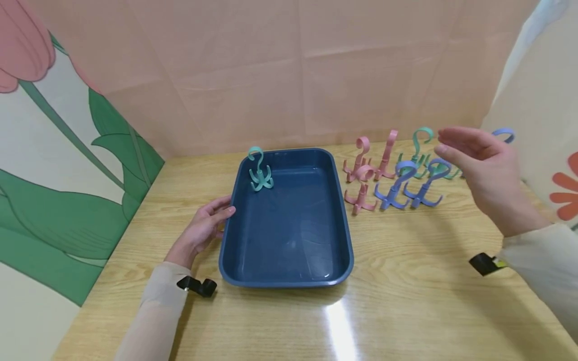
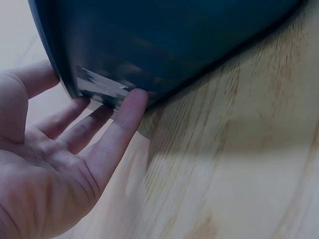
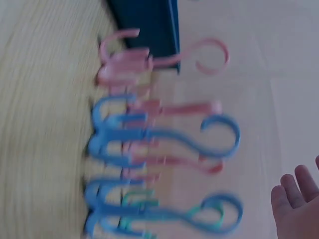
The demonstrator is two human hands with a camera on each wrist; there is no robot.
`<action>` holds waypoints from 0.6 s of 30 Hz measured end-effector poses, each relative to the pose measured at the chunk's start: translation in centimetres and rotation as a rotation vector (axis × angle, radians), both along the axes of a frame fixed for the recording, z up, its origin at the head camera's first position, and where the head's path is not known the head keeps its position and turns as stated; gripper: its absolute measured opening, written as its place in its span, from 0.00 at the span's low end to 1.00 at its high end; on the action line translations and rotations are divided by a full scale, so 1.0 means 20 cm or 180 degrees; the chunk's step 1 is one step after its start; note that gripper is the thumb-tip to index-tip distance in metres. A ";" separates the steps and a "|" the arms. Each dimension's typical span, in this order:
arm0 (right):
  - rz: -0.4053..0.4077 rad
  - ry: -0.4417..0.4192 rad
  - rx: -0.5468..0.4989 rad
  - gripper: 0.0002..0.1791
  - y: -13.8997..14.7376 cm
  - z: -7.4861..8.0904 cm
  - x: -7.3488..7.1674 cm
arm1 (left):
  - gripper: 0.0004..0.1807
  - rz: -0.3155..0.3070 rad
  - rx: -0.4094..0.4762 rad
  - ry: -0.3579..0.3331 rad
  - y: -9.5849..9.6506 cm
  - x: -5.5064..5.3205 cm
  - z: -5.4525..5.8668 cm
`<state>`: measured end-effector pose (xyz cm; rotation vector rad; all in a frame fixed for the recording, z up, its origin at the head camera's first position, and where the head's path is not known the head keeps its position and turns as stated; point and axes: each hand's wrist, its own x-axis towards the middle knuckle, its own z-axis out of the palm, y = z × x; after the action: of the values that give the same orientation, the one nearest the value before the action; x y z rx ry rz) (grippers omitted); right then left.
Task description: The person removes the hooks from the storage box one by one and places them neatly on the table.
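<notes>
My left hand point(image 1: 205, 225) is at the left side of a deep blue tray point(image 1: 289, 284). Its fingertips touch the tray's outer wall point(image 2: 164, 45), with the thumb by the rim. Inside the tray's far left corner stands a green rotating hanger hook point(image 1: 261, 178) with several prongs. My right hand point(image 1: 489, 170) is raised over the right end of a group of similar hooks, fingers extended and nothing held. The group has pink hooks point(image 1: 359, 199), blue hooks point(image 1: 393, 193) and green hooks point(image 1: 417, 155). Another blue hook point(image 1: 506, 133) is partly hidden behind that hand.
The wooden table point(image 1: 406, 301) runs back to a pink cloth backdrop point(image 1: 235, 100). A flower-printed panel point(image 1: 54, 210) stands on the left, and another printed panel point(image 1: 551, 125) on the right. Each wrist wears a small black camera mount point(image 1: 198, 286).
</notes>
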<state>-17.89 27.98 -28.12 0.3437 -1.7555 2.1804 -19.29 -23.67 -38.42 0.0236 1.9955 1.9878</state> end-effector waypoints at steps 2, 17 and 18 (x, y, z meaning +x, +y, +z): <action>0.0055 0.0002 0.0098 0.24 -0.07 0.01 0.00 | 0.30 -0.0002 0.0012 -0.0010 0.00 0.00 0.00; 0.0434 -0.0112 0.0597 0.24 -0.56 0.02 -0.10 | 0.30 0.0009 0.0071 -0.0043 0.00 -0.01 0.01; 0.0459 -0.0116 0.0611 0.25 -0.59 0.02 -0.11 | 0.30 0.0011 0.0073 -0.0051 0.00 -0.01 0.01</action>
<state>-19.99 16.27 -27.75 0.4935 -2.0241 2.1294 -19.56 -23.71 -38.25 0.0095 1.9643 2.0069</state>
